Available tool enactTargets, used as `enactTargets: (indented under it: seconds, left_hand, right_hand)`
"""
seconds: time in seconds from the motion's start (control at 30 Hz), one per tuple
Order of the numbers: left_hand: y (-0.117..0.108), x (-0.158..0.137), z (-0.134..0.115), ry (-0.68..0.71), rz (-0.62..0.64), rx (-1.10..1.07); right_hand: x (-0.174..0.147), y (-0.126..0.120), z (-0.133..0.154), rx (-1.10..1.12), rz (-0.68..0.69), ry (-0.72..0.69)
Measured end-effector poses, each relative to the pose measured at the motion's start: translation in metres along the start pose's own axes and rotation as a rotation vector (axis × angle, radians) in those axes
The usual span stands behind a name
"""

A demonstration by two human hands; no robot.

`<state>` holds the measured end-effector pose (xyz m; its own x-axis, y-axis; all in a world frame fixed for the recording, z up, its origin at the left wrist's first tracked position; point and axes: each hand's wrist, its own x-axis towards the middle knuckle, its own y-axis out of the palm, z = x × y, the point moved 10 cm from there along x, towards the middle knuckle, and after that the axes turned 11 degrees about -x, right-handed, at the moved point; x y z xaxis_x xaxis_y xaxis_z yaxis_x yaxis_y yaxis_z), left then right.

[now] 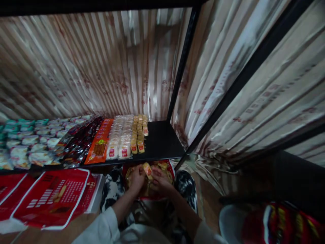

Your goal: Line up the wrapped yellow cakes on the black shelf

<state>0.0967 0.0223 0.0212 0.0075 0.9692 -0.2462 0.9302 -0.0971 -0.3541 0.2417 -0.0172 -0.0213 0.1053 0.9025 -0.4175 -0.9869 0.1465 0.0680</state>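
Between my left hand [137, 177] and my right hand [159, 180] is a small yellow snack packet [147, 170] with a red and white label. The fingers of both hands are closed on its sides. Below them, between my knees, sits a red basket [123, 176] holding more yellow packets, partly hidden by my hands. Just ahead on the black shelf [162, 142] stand rows of matching yellow packets [137, 144], beside rows of clear-wrapped white packets [124, 151] with red labels.
Farther left on the shelf lie an orange snack bag [100, 142], dark glossy packets [81, 142] and white packets [42, 157]. Red printed bags [54, 198] are at the lower left. Black posts [182, 64] rise in front of draped striped sheeting [101, 61]. Red bags [284, 223] lie lower right.
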Motion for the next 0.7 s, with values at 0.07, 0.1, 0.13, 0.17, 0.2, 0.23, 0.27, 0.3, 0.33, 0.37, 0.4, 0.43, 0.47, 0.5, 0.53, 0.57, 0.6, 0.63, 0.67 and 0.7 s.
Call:
enactTargets:
  seconds: [0.07, 0.1, 0.13, 0.17, 0.2, 0.23, 0.27, 0.3, 0.33, 0.37, 0.4, 0.43, 0.47, 0.5, 0.53, 0.57, 0.6, 0.63, 0.67, 0.7]
  left_hand:
    - [0.007, -0.003, -0.001, -0.039, 0.017, -0.086]
    - [0.01, -0.003, -0.001, -0.052, 0.022, -0.127]
    - [0.012, -0.003, -0.003, -0.051, 0.023, -0.157]
    - [0.012, -0.003, -0.005, -0.046, 0.014, -0.177]
    - [0.012, -0.002, -0.007, -0.037, 0.002, -0.19]
    - [0.013, -0.001, -0.009, -0.026, -0.008, -0.198]
    - [0.013, 0.001, -0.012, -0.011, -0.013, -0.205]
    - [0.014, 0.003, -0.015, 0.003, -0.016, -0.21]
    - [0.014, 0.005, -0.019, 0.017, -0.018, -0.217]
    - [0.016, 0.007, -0.023, 0.031, -0.015, -0.224]
    - [0.017, 0.009, -0.028, 0.046, -0.007, -0.234]
    - [0.019, 0.011, -0.034, 0.058, -0.005, -0.246]
    - [0.02, 0.014, -0.039, 0.066, -0.006, -0.257]
    - [0.021, 0.016, -0.045, 0.069, -0.006, -0.265]
    - [0.022, 0.019, -0.05, 0.072, -0.009, -0.272]
    - [0.023, 0.022, -0.056, 0.074, -0.016, -0.282]
    - [0.024, 0.024, -0.06, 0.076, -0.025, -0.295]
    - [0.025, 0.026, -0.065, 0.079, -0.033, -0.312]
    - [0.026, 0.028, -0.069, 0.087, -0.042, -0.328]
    - [0.026, 0.029, -0.073, 0.101, -0.054, -0.34]
  right_hand:
    - [-0.003, -0.002, 0.006, -0.01, -0.01, -0.018]
    - [-0.004, -0.003, 0.011, -0.03, -0.007, -0.036]
    - [-0.005, -0.003, 0.016, -0.056, -0.001, -0.061]
    - [-0.005, -0.004, 0.022, -0.086, 0.005, -0.092]
    - [-0.004, -0.005, 0.028, -0.116, 0.009, -0.124]
    - [-0.004, -0.006, 0.034, -0.147, 0.012, -0.155]
    - [-0.003, -0.007, 0.039, -0.179, 0.013, -0.181]
    - [-0.001, -0.01, 0.044, -0.21, 0.009, -0.202]
    - [0.001, -0.013, 0.049, -0.243, 0.0, -0.223]
    - [0.004, -0.016, 0.054, -0.278, -0.015, -0.248]
    - [0.006, -0.02, 0.059, -0.317, -0.035, -0.274]
    - [0.009, -0.024, 0.064, -0.357, -0.062, -0.299]
    - [0.012, -0.027, 0.069, -0.39, -0.09, -0.321]
    - [0.015, -0.031, 0.074, -0.411, -0.113, -0.339]
    - [0.017, -0.033, 0.079, -0.416, -0.13, -0.355]
    - [0.021, -0.035, 0.084, -0.408, -0.138, -0.37]
    - [0.024, -0.036, 0.089, -0.393, -0.142, -0.383]
    - [0.027, -0.036, 0.094, -0.374, -0.142, -0.395]
    - [0.031, -0.036, 0.098, -0.36, -0.142, -0.404]
    - [0.036, -0.037, 0.103, -0.352, -0.148, -0.412]
